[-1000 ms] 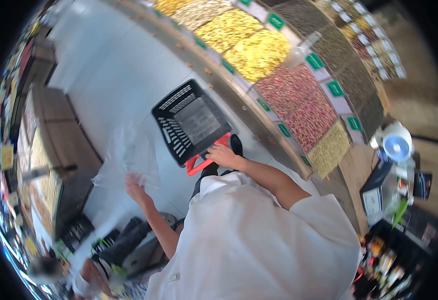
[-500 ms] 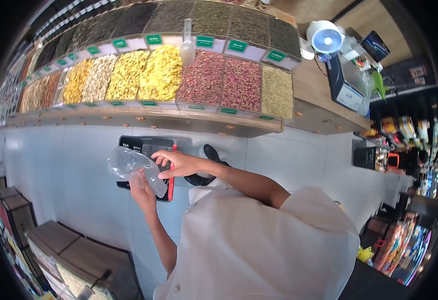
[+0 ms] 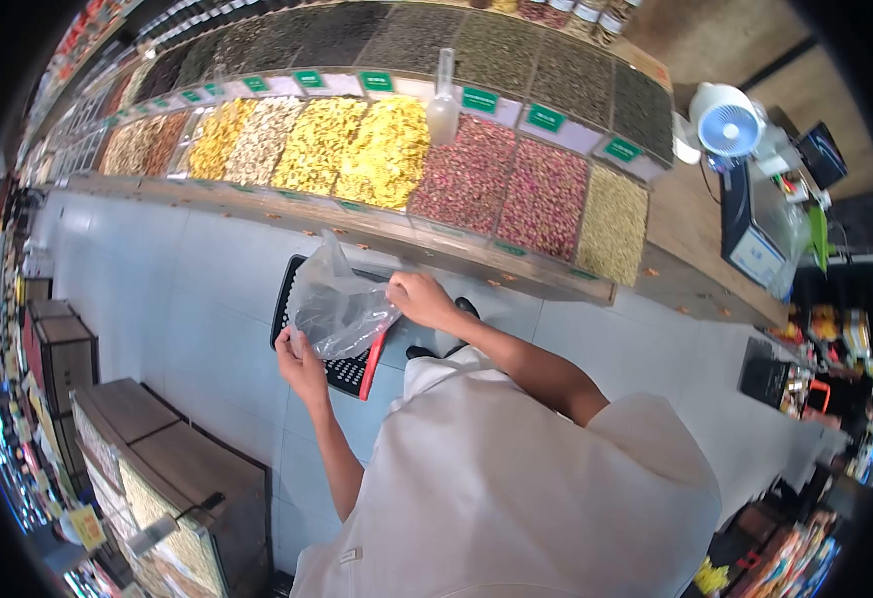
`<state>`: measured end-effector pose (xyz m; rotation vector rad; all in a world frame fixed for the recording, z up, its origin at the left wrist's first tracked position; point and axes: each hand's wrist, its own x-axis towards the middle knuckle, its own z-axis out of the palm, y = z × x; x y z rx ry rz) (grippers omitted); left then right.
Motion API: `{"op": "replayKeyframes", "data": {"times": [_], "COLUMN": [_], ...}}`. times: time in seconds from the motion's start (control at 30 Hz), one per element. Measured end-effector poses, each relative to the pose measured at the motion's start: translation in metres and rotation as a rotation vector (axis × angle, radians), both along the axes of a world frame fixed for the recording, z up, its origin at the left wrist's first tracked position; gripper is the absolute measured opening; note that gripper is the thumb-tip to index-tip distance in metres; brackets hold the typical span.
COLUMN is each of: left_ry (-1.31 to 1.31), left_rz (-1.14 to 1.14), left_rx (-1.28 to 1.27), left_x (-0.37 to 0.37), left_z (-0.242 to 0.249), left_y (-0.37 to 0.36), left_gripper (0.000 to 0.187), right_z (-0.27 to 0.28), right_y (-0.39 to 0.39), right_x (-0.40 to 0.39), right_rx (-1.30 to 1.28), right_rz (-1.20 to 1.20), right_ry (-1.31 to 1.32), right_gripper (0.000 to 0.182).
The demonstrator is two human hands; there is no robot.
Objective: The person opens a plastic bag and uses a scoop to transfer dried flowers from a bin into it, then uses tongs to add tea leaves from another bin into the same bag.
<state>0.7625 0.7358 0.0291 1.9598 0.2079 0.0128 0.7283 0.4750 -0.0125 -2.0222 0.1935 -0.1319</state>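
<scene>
A clear plastic bag is spread between my two hands, its film puffed out and wrinkled. My left hand grips the bag's lower left edge with the fingers closed. On the other side, my right hand pinches the bag's right edge. Below the bag, on the floor, is a black shopping basket with a red handle, partly hidden by the bag. I cannot make out anything inside the bag.
Ahead runs a counter of bins with yellow dried flowers, pink rosebuds and a clear scoop. A scale and a white fan stand at right. A wooden display cabinet is at lower left.
The bag has been pulled wider, and my right hand now grips its edge. My hands have moved farther apart. The view has shifted, so the counter appears farther right.
</scene>
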Motion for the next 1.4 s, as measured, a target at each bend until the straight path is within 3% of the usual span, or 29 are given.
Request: {"op": "replayKeyframes", "data": {"times": [0.23,0.33,0.43,0.57,0.63,0.73,0.77,0.83,1.03,1.13,1.23,1.3,1.37,1.4], "left_ry": [0.029,-0.057,-0.099,0.008,0.103,0.074,0.075,-0.064,0.220,0.106,0.078,0.073,-0.023,-0.027], "left_rz": [0.158,0.366,0.385,0.406,0.506,0.455,0.461,0.236,0.052,0.021,0.003,-0.005,0.033,0.027], "left_rx": [-0.118,-0.148,-0.099,-0.089,-0.246,-0.138,-0.142,0.321,0.626,0.639,0.681,0.689,0.609,0.608], "left_x": [-0.013,-0.029,-0.039,-0.043,-0.042,-0.040,-0.039,-0.036,-0.027,-0.010,0.012,0.030,0.050,0.061], "left_z": [-0.028,-0.005,-0.013,-0.046,-0.058,-0.096,-0.113,-0.138,-0.152,-0.156,-0.151,-0.150,-0.155,-0.156], "left_y": [0.006,0.004,0.015,0.003,-0.005,-0.002,-0.004,-0.015,-0.067,-0.054,-0.040,-0.026,-0.011,-0.003], "left_gripper": [0.025,0.024,0.023,0.023,0.023,0.018,0.018,0.022,0.039,0.038,0.035,0.034,0.032,0.032], "right_z": [0.022,0.012,-0.001,-0.019,-0.009,0.011,0.018,0.026,0.062,0.054,0.046,0.052,0.067,0.071], "right_y": [-0.031,-0.066,-0.113,-0.155,-0.172,-0.199,-0.213,-0.240,-0.296,-0.311,-0.323,-0.319,-0.312,-0.310], "right_x": [0.016,0.018,0.019,0.033,0.046,0.077,0.094,0.128,0.232,0.262,0.279,0.288,0.290,0.291], "right_rx": [0.061,0.296,0.231,0.210,0.160,0.146,-0.079,-0.552,-1.261,-1.531,-1.653,-1.712,-1.723,-1.740], "right_rz": [0.467,0.386,0.284,0.179,0.172,0.107,0.107,0.054,0.148,0.220,0.326,0.342,0.453,0.449], "right_ry": [0.031,0.072,0.083,0.083,0.068,0.033,-0.090,-0.275,-0.428,-0.453,-0.274,-0.294,-0.087,-0.162], "right_gripper": [0.045,0.046,0.042,0.032,0.027,0.020,0.021,0.027,0.034,0.032,0.030,0.024,0.018,0.016]}}
